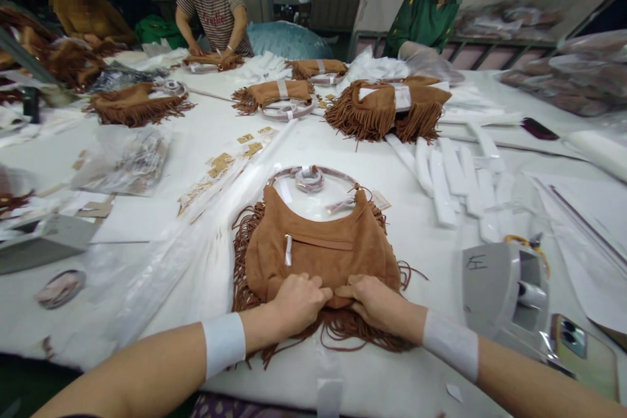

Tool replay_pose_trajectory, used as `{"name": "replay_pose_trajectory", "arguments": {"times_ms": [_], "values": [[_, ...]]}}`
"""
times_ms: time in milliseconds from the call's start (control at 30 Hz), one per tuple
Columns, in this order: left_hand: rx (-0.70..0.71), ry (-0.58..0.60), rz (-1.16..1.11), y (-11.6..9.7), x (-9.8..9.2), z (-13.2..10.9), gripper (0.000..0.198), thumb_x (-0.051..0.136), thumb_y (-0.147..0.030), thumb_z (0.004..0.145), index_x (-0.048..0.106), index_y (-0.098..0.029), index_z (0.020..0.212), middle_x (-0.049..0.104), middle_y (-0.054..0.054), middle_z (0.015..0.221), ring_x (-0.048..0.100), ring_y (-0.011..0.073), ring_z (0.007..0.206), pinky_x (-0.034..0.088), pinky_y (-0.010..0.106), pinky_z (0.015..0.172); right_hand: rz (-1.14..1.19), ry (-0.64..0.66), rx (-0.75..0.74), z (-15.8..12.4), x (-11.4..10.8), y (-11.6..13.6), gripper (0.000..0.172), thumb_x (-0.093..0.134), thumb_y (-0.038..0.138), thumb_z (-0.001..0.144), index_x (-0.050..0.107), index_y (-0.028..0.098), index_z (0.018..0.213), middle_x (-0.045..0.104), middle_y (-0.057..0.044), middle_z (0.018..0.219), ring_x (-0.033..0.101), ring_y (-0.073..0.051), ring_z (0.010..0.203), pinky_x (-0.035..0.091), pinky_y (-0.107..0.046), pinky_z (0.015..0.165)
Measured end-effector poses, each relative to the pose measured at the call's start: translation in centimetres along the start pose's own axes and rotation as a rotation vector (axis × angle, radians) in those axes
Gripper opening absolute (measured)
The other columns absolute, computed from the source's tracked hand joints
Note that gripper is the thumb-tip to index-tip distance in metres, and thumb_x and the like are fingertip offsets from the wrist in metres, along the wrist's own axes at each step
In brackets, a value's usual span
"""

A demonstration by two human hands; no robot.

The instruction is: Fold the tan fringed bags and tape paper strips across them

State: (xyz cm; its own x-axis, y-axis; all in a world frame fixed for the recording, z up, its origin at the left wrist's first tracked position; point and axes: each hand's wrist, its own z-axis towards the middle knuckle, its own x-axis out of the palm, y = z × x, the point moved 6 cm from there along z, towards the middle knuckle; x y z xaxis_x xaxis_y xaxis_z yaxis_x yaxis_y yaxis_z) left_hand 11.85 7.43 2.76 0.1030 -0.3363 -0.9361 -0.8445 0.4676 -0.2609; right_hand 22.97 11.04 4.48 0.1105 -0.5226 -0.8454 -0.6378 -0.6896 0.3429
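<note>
Gripping fringed handbag (323, 261), both hands (300, 305) (376, 300) near bottom, filled plastic bag (126, 162) leftward

Soft, bright light fills the white table (316, 144), dimming beyond it; a plastic bag (128, 158) catches glare, wide-angle distortion stretches the edges, distant details blur.

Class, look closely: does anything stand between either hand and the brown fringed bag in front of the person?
Nothing visible does. The left hand and right hand already touch the brown bag near its lower edge. The grey tape dispenser sits off to the right, clear of both hands.
</note>
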Motion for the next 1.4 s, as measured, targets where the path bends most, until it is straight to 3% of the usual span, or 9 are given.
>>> {"name": "replay_pose_trajectory", "arguments": {"times_ms": [133, 200, 367, 533, 667, 800, 900, 1067, 1400], "values": [[0.001, -0.002, 0.023, 1.4, -0.4, -2.0, 0.011, 0.057, -0.028, 0.087, 0.059, -0.021, 0.096, 0.064, 0.007, 0.09, 0.063, 0.0266, 0.084, 0.046, 0.038, 0.068, -0.046, 0.039, -0.045, -1.3, 0.5, 0.5, 0.025, 0.056, 0.017, 0.082, 0.067, 0.024, 0.102, 0.066, -0.007, 0.092, 0.062, -0.024, 0.086, 0.042, -0.031, 0.071], [-0.03, 0.001, 0.013, 3.0, -0.5, -3.5, 0.02, 0.067, -0.032, 0.08, 0.057, -0.02, 0.094, 0.064, 0.006, 0.093, 0.061, 0.0273, 0.088, 0.043, 0.041, 0.075, -0.058, 0.012, -0.064, -1.7, 1.0, 0.4, 0.024, 0.056, 0.018, 0.082, 0.066, 0.023, 0.104, 0.067, -0.008, 0.095, 0.062, -0.024, 0.088, 0.042, -0.033, 0.074], [-0.095, -0.072, -0.101, 6.0, 0.5, -5.9, 0.018, 0.067, -0.028, 0.08, 0.053, -0.02, 0.086, 0.064, 0.003, 0.092, 0.059, 0.0233, 0.089, 0.038, 0.036, 0.078, 0.058, -0.058, -0.053, -1.6, 1.8, -1.3, 0.018, 0.046, 0.013, 0.088, 0.064, 0.019, 0.09, 0.07, -0.007, 0.088, 0.063, -0.021, 0.086, 0.043, -0.03, 0.076], [-0.088, -0.147, -0.178, 7.4, 1.3, -5.6, 0.025, 0.056, -0.043, 0.088, 0.05, -0.02, 0.08, 0.065, 0.002, 0.083, 0.06, 0.0211, 0.081, 0.038, 0.032, 0.073, 0.279, -0.14, 0.01, -0.8, 1.4, -3.5, 0.021, 0.048, 0.035, 0.094, 0.061, 0.019, 0.085, 0.07, -0.004, 0.084, 0.065, -0.019, 0.079, 0.043, -0.027, 0.07], [-0.127, -0.12, -0.181, 8.5, 1.4, -4.7, 0.029, 0.054, -0.048, 0.088, 0.05, -0.021, 0.083, 0.066, 0.002, 0.081, 0.063, 0.0224, 0.08, 0.038, 0.029, 0.068, 0.366, -0.184, 0.127, -0.4, 1.4, -4.6, 0.021, 0.053, 0.037, 0.089, 0.059, 0.019, 0.08, 0.068, -0.003, 0.078, 0.063, -0.019, 0.076, 0.042, -0.027, 0.068], [-0.159, -0.093, -0.201, 8.8, 1.3, -4.3, 0.026, 0.054, -0.048, 0.088, 0.051, -0.022, 0.087, 0.066, 0.002, 0.082, 0.064, 0.0229, 0.083, 0.038, 0.028, 0.065, 0.528, -0.163, 0.172, -0.2, 1.5, -5.0, 0.015, 0.06, 0.033, 0.082, 0.058, 0.018, 0.078, 0.064, 0.0, 0.076, 0.058, -0.017, 0.072, 0.041, -0.025, 0.064], [-0.137, -0.111, -0.219, 8.5, 1.1, -4.3, 0.024, 0.056, -0.045, 0.087, 0.05, -0.022, 0.087, 0.067, 0.001, 0.087, 0.064, 0.0222, 0.085, 0.038, 0.028, 0.068, 0.658, -0.097, 0.162, -0.1, 1.2, -5.1, 0.022, 0.066, 0.038, 0.078, 0.057, 0.017, 0.077, 0.059, 0.002, 0.072, 0.052, -0.014, 0.067, 0.037, -0.024, 0.059], [-0.09, -0.117, -0.234, 8.2, 1.4, -4.4, 0.024, 0.054, -0.046, 0.089, 0.05, -0.022, 0.085, 0.064, 0.0, 0.084, 0.061, 0.0208, 0.082, 0.036, 0.029, 0.068, 0.743, -0.017, 0.107, -0.1, 0.7, -4.7, 0.043, 0.047, 0.053, 0.09, 0.059, 0.016, 0.075, 0.051, 0.002, 0.067, 0.045, -0.013, 0.063, 0.031, -0.025, 0.055], [-0.082, -0.161, -0.242, 7.8, 1.9, -4.7, 0.027, 0.054, -0.045, 0.09, 0.048, -0.02, 0.079, 0.061, 0.0, 0.08, 0.056, 0.0193, 0.077, 0.032, 0.031, 0.069, 0.318, -0.331, 0.115, -0.2, 2.1, -4.9, 0.024, 0.04, 0.038, 0.097, 0.047, 0.02, 0.082, 0.066, -0.006, 0.079, 0.064, -0.022, 0.076, 0.042, -0.031, 0.066]]}}
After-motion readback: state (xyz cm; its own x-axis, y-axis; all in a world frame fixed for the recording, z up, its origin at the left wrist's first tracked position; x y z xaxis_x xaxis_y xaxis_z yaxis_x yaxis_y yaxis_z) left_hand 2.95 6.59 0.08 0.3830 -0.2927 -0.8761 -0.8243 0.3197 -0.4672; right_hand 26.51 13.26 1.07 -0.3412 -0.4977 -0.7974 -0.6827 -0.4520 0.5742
